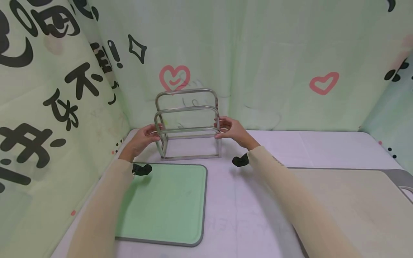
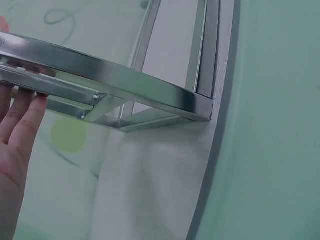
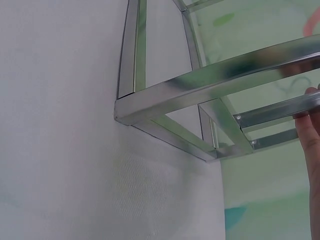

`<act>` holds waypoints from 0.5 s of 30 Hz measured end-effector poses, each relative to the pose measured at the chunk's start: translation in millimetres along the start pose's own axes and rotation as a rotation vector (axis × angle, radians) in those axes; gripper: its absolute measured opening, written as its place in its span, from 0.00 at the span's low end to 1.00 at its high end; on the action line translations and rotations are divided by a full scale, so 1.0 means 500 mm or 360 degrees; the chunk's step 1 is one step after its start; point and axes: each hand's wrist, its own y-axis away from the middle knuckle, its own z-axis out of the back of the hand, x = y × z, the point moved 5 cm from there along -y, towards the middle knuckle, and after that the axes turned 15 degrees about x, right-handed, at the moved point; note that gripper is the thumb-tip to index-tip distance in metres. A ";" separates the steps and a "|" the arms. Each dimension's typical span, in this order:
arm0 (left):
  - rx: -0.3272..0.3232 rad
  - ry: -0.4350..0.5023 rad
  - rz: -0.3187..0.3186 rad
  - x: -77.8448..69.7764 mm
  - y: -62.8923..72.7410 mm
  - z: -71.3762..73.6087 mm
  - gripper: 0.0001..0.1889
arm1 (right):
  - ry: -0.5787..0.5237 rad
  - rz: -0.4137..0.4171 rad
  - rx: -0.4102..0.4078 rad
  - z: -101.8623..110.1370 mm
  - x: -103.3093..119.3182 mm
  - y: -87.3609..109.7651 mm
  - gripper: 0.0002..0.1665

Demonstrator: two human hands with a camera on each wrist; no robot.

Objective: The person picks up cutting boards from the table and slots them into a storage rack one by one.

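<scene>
A silvery metal rack [image 1: 190, 157] with several arched bars stands upright on the white table, near the back curtain. My left hand [image 1: 142, 139] grips its left side, thumb toward the front. On the opposite side my right hand [image 1: 235, 132] holds the rack with thumb and fingers. In the left wrist view, fingertips of the left hand [image 2: 20, 130] touch an inner bar of the rack [image 2: 125, 79]. The right wrist view has the right hand [image 3: 312, 135] at the edge, fingers against a bar of the rack [image 3: 215, 78].
A green cutting board [image 1: 167, 200] with a grey rim lies flat in front of the rack, partly under my left forearm. To the right lies a larger beige board [image 1: 355, 200] with a grey corner handle. Patterned pale green curtains [image 1: 274, 53] enclose the table [image 1: 222, 215].
</scene>
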 end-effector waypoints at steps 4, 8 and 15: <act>-0.0002 0.0058 -0.0028 0.000 -0.011 -0.009 0.26 | 0.0028 -0.0013 -0.0009 0.008 -0.001 0.011 0.42; -0.0011 0.0049 -0.0010 0.004 -0.020 -0.015 0.27 | 0.0032 -0.0021 -0.0016 0.016 0.000 0.022 0.41; 0.0006 0.0023 0.0006 0.001 -0.031 -0.031 0.29 | 0.0011 0.0000 -0.0040 0.029 0.000 0.040 0.40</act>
